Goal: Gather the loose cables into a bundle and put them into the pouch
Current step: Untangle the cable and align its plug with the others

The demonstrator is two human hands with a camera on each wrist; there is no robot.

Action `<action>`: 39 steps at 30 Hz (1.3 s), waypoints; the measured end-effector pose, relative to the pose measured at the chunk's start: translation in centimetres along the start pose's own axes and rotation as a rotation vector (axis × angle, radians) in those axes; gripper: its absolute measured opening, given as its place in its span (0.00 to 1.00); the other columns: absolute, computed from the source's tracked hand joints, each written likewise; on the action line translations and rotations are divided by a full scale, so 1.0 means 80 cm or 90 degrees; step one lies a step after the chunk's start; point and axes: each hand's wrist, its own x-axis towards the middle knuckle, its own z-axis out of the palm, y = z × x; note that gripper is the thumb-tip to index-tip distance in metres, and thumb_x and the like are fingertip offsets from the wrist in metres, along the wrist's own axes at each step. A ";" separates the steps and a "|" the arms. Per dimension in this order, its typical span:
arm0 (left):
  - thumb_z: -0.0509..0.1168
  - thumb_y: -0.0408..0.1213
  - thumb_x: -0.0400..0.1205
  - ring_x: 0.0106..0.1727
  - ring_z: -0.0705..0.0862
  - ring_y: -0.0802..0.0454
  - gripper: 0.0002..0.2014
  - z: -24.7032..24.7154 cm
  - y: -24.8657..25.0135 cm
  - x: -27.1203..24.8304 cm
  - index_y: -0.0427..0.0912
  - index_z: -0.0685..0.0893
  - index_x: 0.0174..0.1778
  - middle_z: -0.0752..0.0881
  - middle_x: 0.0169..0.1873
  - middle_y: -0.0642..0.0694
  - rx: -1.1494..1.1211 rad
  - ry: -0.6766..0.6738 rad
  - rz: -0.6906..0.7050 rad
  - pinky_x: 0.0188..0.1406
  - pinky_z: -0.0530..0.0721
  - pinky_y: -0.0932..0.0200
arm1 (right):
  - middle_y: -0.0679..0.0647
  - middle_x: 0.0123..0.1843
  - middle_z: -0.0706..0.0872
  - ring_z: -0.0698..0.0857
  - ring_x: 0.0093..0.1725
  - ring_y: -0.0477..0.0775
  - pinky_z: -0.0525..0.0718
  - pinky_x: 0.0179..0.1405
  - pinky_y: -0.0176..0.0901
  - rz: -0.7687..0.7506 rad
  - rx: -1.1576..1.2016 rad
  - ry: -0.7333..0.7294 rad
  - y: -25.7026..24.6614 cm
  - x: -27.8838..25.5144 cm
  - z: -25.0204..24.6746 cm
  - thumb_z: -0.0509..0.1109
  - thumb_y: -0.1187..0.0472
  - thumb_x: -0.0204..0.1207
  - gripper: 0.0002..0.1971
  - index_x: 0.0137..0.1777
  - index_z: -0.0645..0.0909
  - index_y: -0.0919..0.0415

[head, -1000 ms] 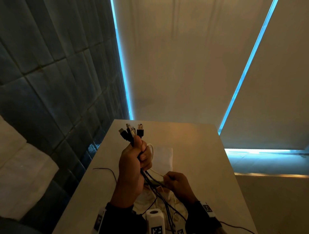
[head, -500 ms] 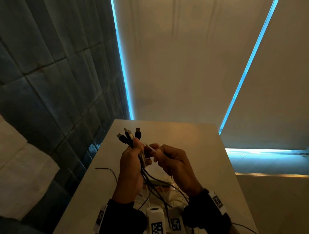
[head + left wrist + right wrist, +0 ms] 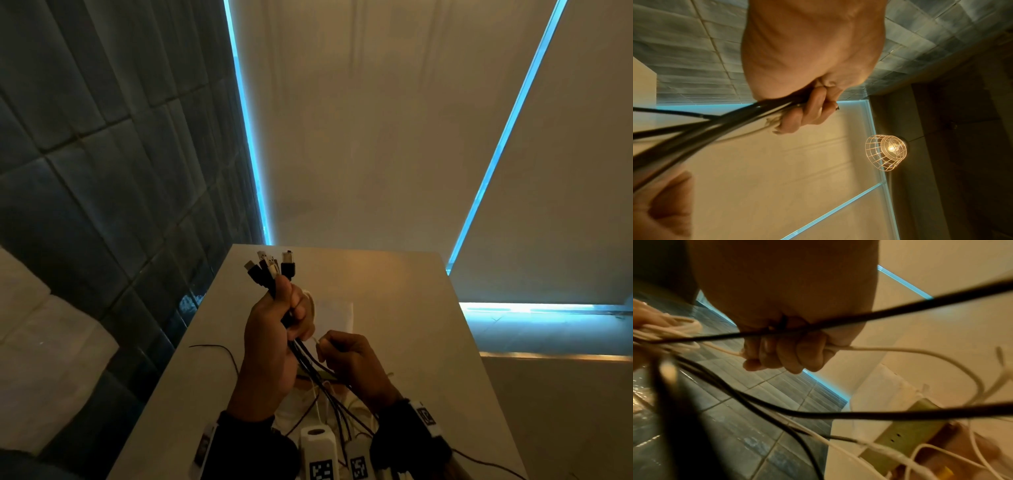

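Observation:
My left hand [image 3: 274,329] is raised over the table and grips a bundle of black and white cables [image 3: 270,270], whose plug ends stick up above the fist. In the left wrist view the curled fingers [image 3: 809,112] wrap the dark cable strands [image 3: 694,129]. My right hand [image 3: 349,359], just below and to the right, holds a white cable [image 3: 890,350] that runs through its curled fingers [image 3: 785,353]. The cable tails hang down to the table between my wrists. The white pouch [image 3: 334,311] lies flat on the table behind both hands.
The pale table [image 3: 394,291] is narrow, with a dark tiled wall [image 3: 102,171] along its left side. A thin black wire [image 3: 219,349] lies on the left part of the table. A green block [image 3: 906,426] sits among loose cables. A wire-cage lamp [image 3: 887,151] glows overhead.
My right hand rose to the top of the bundle beside the left hand, then dropped back down and to the right, drawing the white cable along. The left hand stayed raised with the bundle.

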 end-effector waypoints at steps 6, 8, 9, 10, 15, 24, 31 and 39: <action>0.53 0.47 0.83 0.16 0.60 0.59 0.19 -0.002 0.001 -0.002 0.40 0.69 0.30 0.64 0.19 0.52 -0.024 -0.005 -0.018 0.17 0.63 0.64 | 0.48 0.25 0.73 0.71 0.27 0.46 0.70 0.31 0.38 0.043 -0.027 0.020 0.036 0.002 -0.004 0.66 0.64 0.77 0.15 0.28 0.76 0.56; 0.53 0.48 0.83 0.16 0.59 0.60 0.19 -0.002 0.002 -0.002 0.40 0.69 0.30 0.64 0.18 0.52 -0.040 -0.003 -0.017 0.17 0.62 0.64 | 0.44 0.24 0.74 0.72 0.27 0.43 0.71 0.31 0.36 0.055 -0.055 0.026 0.050 0.002 -0.006 0.66 0.68 0.79 0.19 0.26 0.75 0.54; 0.53 0.48 0.83 0.16 0.59 0.60 0.19 -0.002 0.003 -0.002 0.40 0.69 0.30 0.64 0.18 0.52 -0.044 -0.006 -0.014 0.17 0.61 0.64 | 0.43 0.24 0.75 0.72 0.27 0.42 0.71 0.31 0.34 0.065 -0.064 0.029 0.057 0.002 -0.007 0.66 0.69 0.78 0.20 0.25 0.75 0.53; 0.53 0.48 0.83 0.16 0.59 0.60 0.19 -0.002 0.004 -0.002 0.40 0.69 0.30 0.64 0.18 0.52 -0.046 -0.009 -0.011 0.17 0.61 0.64 | 0.43 0.23 0.75 0.72 0.26 0.42 0.71 0.31 0.34 0.075 -0.070 0.030 0.065 0.003 -0.008 0.66 0.69 0.78 0.21 0.24 0.75 0.52; 0.52 0.47 0.84 0.16 0.59 0.60 0.19 -0.004 0.006 -0.001 0.41 0.70 0.29 0.64 0.18 0.52 -0.046 -0.014 -0.006 0.16 0.60 0.65 | 0.43 0.22 0.76 0.73 0.25 0.40 0.71 0.31 0.34 0.107 -0.086 0.036 0.096 0.010 -0.011 0.69 0.54 0.71 0.15 0.23 0.77 0.51; 0.50 0.45 0.87 0.16 0.60 0.60 0.20 -0.013 0.009 0.007 0.40 0.68 0.30 0.64 0.18 0.52 0.014 0.051 -0.031 0.15 0.60 0.65 | 0.45 0.22 0.75 0.73 0.25 0.46 0.71 0.25 0.33 0.111 -0.161 0.180 0.050 0.038 -0.024 0.66 0.64 0.77 0.16 0.27 0.80 0.57; 0.52 0.46 0.88 0.27 0.80 0.50 0.18 -0.011 -0.002 0.007 0.41 0.73 0.35 0.85 0.26 0.45 0.160 0.164 -0.049 0.29 0.71 0.56 | 0.47 0.21 0.69 0.61 0.20 0.47 0.59 0.20 0.36 -0.110 0.072 0.084 -0.093 0.009 -0.002 0.64 0.64 0.82 0.13 0.36 0.79 0.62; 0.53 0.48 0.86 0.38 0.86 0.45 0.18 -0.007 0.006 0.004 0.40 0.73 0.36 0.85 0.32 0.42 -0.038 0.132 -0.026 0.46 0.83 0.49 | 0.42 0.20 0.72 0.67 0.20 0.38 0.66 0.22 0.28 -0.076 -0.026 -0.061 -0.097 -0.005 0.018 0.64 0.71 0.80 0.11 0.35 0.79 0.67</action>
